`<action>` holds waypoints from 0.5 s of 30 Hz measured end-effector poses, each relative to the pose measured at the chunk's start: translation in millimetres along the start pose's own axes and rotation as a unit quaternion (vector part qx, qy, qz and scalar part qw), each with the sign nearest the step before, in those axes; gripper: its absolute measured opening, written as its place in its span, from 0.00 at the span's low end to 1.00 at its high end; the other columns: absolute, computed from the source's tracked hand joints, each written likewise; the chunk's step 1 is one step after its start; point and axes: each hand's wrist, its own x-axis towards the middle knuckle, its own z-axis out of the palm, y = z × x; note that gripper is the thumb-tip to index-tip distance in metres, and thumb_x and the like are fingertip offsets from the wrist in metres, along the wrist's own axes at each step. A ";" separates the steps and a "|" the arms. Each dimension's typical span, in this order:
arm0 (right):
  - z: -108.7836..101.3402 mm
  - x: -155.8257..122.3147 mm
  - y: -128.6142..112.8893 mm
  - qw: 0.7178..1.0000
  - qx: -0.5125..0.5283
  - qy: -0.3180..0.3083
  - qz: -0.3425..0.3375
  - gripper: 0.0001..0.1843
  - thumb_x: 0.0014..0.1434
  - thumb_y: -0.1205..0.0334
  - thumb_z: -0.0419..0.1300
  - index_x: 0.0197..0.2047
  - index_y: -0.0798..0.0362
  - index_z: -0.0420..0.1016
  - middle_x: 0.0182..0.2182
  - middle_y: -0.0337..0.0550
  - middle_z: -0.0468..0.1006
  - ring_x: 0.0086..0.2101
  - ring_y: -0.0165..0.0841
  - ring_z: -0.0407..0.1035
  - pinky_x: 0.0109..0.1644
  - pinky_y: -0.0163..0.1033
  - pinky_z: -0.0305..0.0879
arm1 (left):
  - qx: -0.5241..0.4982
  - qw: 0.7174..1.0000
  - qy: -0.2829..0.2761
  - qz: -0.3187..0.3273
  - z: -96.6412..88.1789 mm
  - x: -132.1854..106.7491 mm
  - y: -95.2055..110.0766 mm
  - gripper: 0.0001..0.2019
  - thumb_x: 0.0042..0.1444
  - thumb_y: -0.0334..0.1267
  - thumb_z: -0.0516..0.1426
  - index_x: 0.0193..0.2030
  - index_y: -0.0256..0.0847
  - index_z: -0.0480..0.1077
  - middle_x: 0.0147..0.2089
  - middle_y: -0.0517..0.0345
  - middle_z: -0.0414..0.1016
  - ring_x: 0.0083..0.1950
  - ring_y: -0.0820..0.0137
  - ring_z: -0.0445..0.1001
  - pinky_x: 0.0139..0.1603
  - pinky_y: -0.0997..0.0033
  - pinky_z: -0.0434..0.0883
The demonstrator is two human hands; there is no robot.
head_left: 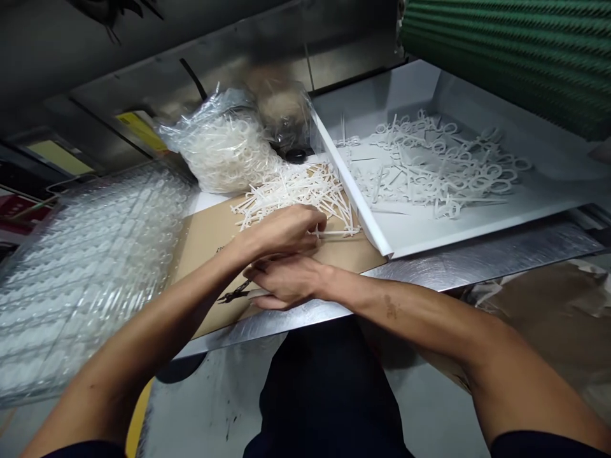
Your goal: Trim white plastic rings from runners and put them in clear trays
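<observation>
My left hand (293,229) is closed, its fingertips at one end of a thin white plastic stick piece (340,233) at the near edge of a heap of similar white plastic pieces (296,191). Just below it, my right hand (286,281) is curled around small dark nippers (233,294), whose jaws point left over the cardboard sheet (205,238). The fingers hide most of the handles. In the white tray (370,232) to the right lie many loose white ringed plastic pieces (443,162).
A clear plastic bag (224,143) full of white pieces stands behind the heap. Stacked clear-wrapped parts (90,267) fill the left side. A metal table edge (429,275) runs along the front. Green ridged material (515,51) hangs over the tray's back right.
</observation>
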 end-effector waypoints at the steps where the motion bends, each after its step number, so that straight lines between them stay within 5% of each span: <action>1: -1.4 -0.5 -1.1 1.000 -0.004 0.002 0.004 0.24 0.72 0.52 0.58 0.56 0.67 0.74 0.47 0.63 0.82 0.47 0.51 0.78 0.52 0.54 0.74 | 0.004 1.000 0.020 -0.011 -4.2 -3.3 -7.3 0.10 0.60 0.33 0.59 0.46 0.38 0.78 0.43 0.51 0.80 0.39 0.67 0.75 0.38 0.70 0.66; 9: -2.9 -0.4 -3.4 1.000 -0.019 0.007 0.009 0.21 0.71 0.50 0.59 0.52 0.61 0.75 0.44 0.58 0.81 0.42 0.48 0.76 0.46 0.50 0.72 | -0.011 0.978 0.175 -0.113 -31.0 -13.5 -59.4 0.23 0.61 0.38 0.61 0.63 0.36 0.73 0.51 0.47 0.80 0.41 0.68 0.77 0.44 0.67 0.71; 15: -2.0 0.7 -2.1 1.000 -0.026 0.006 0.004 0.24 0.72 0.47 0.58 0.54 0.62 0.74 0.44 0.57 0.81 0.42 0.47 0.77 0.48 0.50 0.72 | -0.004 0.961 0.275 -0.018 -54.1 12.1 -33.4 0.21 0.62 0.36 0.60 0.61 0.40 0.74 0.50 0.48 0.80 0.45 0.64 0.78 0.50 0.61 0.73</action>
